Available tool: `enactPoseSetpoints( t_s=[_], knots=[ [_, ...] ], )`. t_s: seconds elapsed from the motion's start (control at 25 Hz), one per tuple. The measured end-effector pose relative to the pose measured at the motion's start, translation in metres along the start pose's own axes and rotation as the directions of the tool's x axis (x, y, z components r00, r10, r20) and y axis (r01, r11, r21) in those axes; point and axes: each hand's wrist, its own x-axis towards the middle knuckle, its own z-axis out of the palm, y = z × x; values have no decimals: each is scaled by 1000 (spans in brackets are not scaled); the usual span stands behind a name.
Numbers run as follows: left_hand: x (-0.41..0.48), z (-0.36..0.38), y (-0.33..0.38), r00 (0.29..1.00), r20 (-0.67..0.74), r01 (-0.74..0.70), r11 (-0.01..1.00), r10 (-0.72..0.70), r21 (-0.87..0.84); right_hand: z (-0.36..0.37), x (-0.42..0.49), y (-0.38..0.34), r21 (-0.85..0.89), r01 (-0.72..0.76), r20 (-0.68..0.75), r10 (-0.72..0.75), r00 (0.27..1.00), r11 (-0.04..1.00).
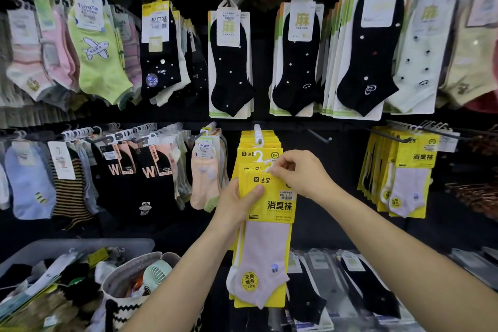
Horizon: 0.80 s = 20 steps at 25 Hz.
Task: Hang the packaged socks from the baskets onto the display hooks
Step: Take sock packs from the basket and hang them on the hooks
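Note:
My left hand (238, 203) grips the left edge of a small stack of yellow-carded packs of pale lilac socks (265, 237), thumb across the front card. My right hand (299, 172) pinches the white plastic hanger (266, 166) at the top of the front pack. Just above, a display hook (258, 132) carries several matching yellow packs (260, 147). The held packs hang in front of them, a little below the hook's tip. At the lower left stands a grey basket (89, 246) with loose sock packs.
Sock packs fill hooks all around: black ones above, striped, blue and peach ones at left, more yellow packs (404, 170) at right. A bare hook (319, 135) juts out right of centre. A patterned bag (126, 286) with a small fan sits beside the basket.

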Motion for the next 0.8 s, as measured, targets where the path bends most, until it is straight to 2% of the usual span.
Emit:
enactPoseSetpoints(
  t_s=[0.2, 0.44, 0.8],
  knots=[
    [1, -8, 1, 998, -5, 66, 997, -66, -45, -3, 6, 2, 16, -33, -24, 33, 999, 999],
    [3, -23, 10, 995, -18, 93, 993, -94, -79, 7, 13, -9, -18, -12, -15, 12, 1000, 1000],
    [5, -45, 7, 993, -53, 92, 982, -102, -168, 19, 19, -19, 28, -27, 3, 27, 1000, 999]
  ],
)
